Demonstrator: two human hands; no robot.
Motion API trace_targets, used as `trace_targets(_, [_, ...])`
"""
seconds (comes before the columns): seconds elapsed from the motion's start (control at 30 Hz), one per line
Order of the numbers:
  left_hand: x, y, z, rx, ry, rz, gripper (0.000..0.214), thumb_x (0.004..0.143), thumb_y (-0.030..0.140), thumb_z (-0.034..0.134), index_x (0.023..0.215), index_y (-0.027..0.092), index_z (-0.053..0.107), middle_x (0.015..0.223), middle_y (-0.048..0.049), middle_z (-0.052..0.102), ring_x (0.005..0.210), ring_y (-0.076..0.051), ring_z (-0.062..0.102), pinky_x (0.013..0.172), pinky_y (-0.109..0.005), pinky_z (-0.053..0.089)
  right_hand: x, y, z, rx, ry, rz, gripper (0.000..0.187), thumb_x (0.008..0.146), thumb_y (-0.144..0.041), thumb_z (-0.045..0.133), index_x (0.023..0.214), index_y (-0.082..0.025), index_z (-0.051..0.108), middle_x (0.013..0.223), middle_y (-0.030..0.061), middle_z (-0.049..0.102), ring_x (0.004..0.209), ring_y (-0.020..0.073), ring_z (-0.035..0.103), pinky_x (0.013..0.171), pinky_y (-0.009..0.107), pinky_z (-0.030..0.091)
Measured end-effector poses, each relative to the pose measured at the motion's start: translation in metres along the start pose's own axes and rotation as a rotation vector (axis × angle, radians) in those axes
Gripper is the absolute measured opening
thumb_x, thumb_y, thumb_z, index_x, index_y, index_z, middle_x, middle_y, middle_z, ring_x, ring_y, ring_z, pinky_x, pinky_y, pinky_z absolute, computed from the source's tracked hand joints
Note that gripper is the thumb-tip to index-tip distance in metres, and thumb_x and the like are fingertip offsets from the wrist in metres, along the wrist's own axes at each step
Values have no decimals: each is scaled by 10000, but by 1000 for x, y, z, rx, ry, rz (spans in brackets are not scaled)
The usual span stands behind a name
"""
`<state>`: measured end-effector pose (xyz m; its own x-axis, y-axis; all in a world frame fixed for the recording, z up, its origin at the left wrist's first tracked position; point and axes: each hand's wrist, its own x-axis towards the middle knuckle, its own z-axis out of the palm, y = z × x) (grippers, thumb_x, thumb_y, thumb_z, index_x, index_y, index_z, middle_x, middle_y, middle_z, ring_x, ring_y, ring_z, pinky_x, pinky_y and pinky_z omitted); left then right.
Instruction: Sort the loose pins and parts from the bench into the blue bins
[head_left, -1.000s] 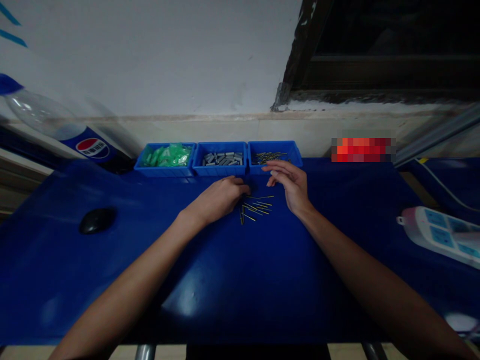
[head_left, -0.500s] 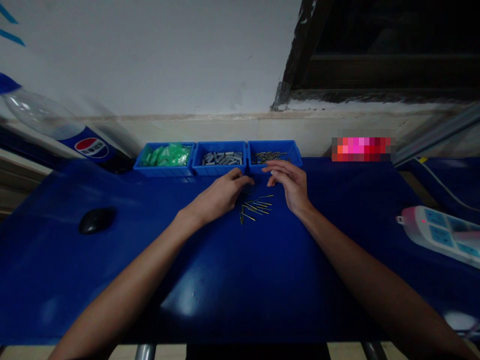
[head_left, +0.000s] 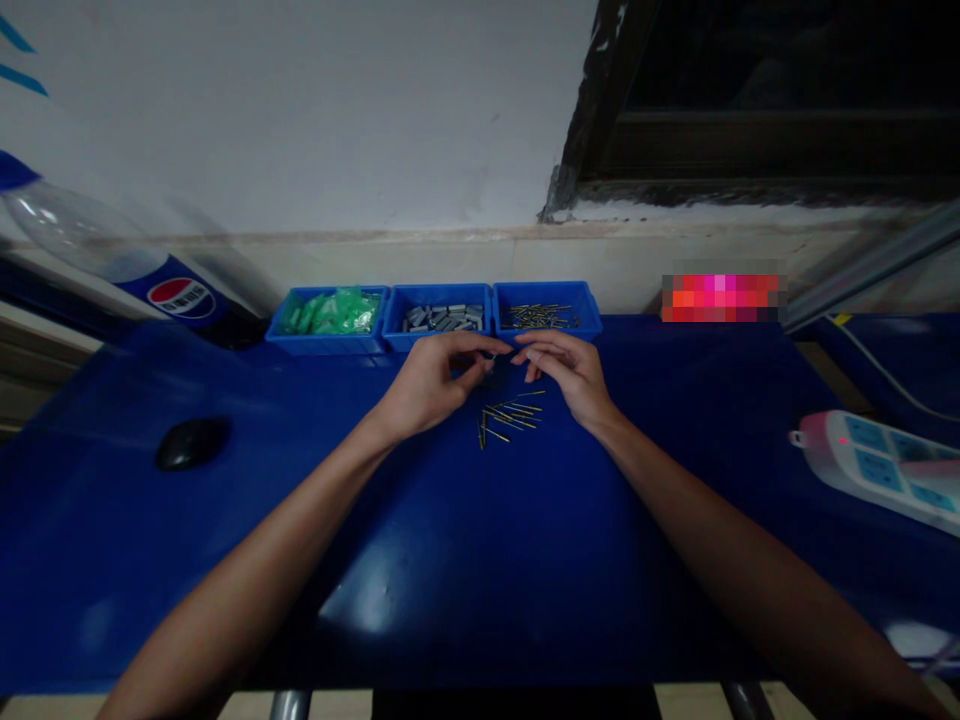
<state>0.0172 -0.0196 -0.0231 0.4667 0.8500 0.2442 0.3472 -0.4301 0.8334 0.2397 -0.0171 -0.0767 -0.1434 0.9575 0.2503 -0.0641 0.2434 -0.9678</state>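
My left hand (head_left: 431, 388) is above the blue table, thumb and forefinger pinched around a small, thin, pale piece (head_left: 491, 360) whose kind is too small to make out. Facing it from the right is my right hand (head_left: 568, 375), fingers loosely bent and apart, with nothing visible in them. The fingertips of both hands almost meet. Just below them lies a loose pile of thin brass-and-dark metal pins (head_left: 510, 412) on the table. More such pins fill the right blue bin (head_left: 592, 318) behind my right hand.
The middle blue bin (head_left: 390, 335) contains short grey metal pieces; the left one (head_left: 326, 345) holds green plastic packets. A cola bottle (head_left: 176, 290) stands at the back left, near a black mouse (head_left: 191, 443). At right lies a white power strip (head_left: 885, 465). A wall rises behind the bins.
My left hand has lifted from beside the pin pile and turned, bringing its pinched fingertips toward my right hand. My right hand has shifted slightly left and down, its fingers more bent.
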Motion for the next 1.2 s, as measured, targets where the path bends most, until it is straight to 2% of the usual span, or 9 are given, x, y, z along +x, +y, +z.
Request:
trace_targets(0.2, [0,-1,3,-136,90,-86,220,867,242,736,1040,122,798,985,-114,799,878,-187,744,856,-334,638,-1,-3,0,5,-17,11,211,892,-359,734,1067,-254,786,893,28,799,629,161,666,635,347,556])
trace_targets(0.33, [0,-2,5,-176,131,-132,208,828,271,779,975,125,799,943,-101,795,842,-179,738,831,-332,645,-1,-4,2,-8,-66,21,205,837,-371,817,990,-239,787,848,26,792,663,173,712,660,345,577])
trace_targets(0.47, [1,-3,7,-187,119,-155,190,817,276,789,930,124,796,921,-96,796,827,-177,734,817,-331,639,0,-1,3,-4,-63,22,215,763,-374,887,884,-227,788,782,23,774,653,182,727,657,351,599])
trace_targets(0.67, [0,-4,8,-120,96,-160,195,850,303,760,925,125,785,881,-84,791,791,-174,728,756,-296,613,2,1,1,4,-81,30,234,712,-370,927,846,-222,805,764,31,772,679,191,737,689,363,621])
trace_targets(0.77, [-1,-6,6,37,58,-144,204,904,322,718,955,134,777,847,-70,780,730,-164,710,702,-279,585,1,1,1,-22,-27,30,260,712,-426,919,832,-226,805,768,32,773,670,197,735,669,370,626])
trace_targets(0.87, [-3,-9,2,325,17,-100,174,938,304,691,925,153,775,855,-76,777,725,-176,699,736,-317,581,1,3,3,-50,146,-22,234,742,-431,894,835,-240,799,781,29,771,638,189,719,632,368,620])
trace_targets(0.97, [-4,-10,1,443,-166,67,166,951,201,662,1063,167,780,1046,-99,786,923,-211,732,890,-369,589,1,3,5,-90,310,-51,244,795,-415,850,969,-250,808,933,52,796,625,176,709,550,346,585])
trace_targets(1.07, [-5,-9,3,431,-372,261,324,966,77,576,1213,190,752,1235,-97,754,1166,-223,695,1042,-392,554,0,2,5,-133,305,-28,333,839,-398,803,1145,-265,789,1132,81,791,652,179,717,485,327,541])
trace_targets(1.2, [-5,-8,6,487,-412,299,379,968,15,510,1209,178,753,1225,-104,755,1163,-224,699,1027,-383,569,-1,-1,4,-158,260,-25,324,862,-394,767,1165,-278,783,1158,70,787,642,167,703,506,333,547])
